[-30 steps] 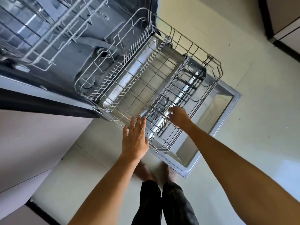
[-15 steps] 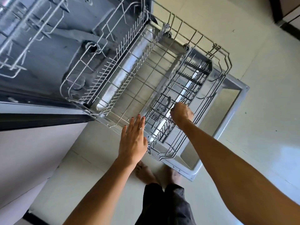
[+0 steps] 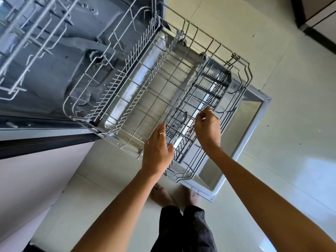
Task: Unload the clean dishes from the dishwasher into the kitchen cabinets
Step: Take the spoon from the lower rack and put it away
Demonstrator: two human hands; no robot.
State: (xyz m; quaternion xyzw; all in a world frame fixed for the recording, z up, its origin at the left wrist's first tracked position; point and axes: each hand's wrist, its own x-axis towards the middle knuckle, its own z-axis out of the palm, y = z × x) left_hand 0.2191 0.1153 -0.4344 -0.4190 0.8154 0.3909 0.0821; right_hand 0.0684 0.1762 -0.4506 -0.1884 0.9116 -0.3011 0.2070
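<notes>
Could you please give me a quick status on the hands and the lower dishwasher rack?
Left hand open over the lower rack front edge. Right hand curled above the cutlery basket, apparently empty. Rack pulled out, no dishes visible. Nothing in the way.

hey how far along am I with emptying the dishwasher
Nearly finished, it seems. The pulled-out lower rack shows bare wire where plates would stand. The cutlery basket holds what looks like a spoon, perhaps a little more. Your right hand has its fingers curled at the basket wires; whether it grips anything is unclear. Your left hand hovers open beside it. The upper rack is too blurred to judge.
</notes>
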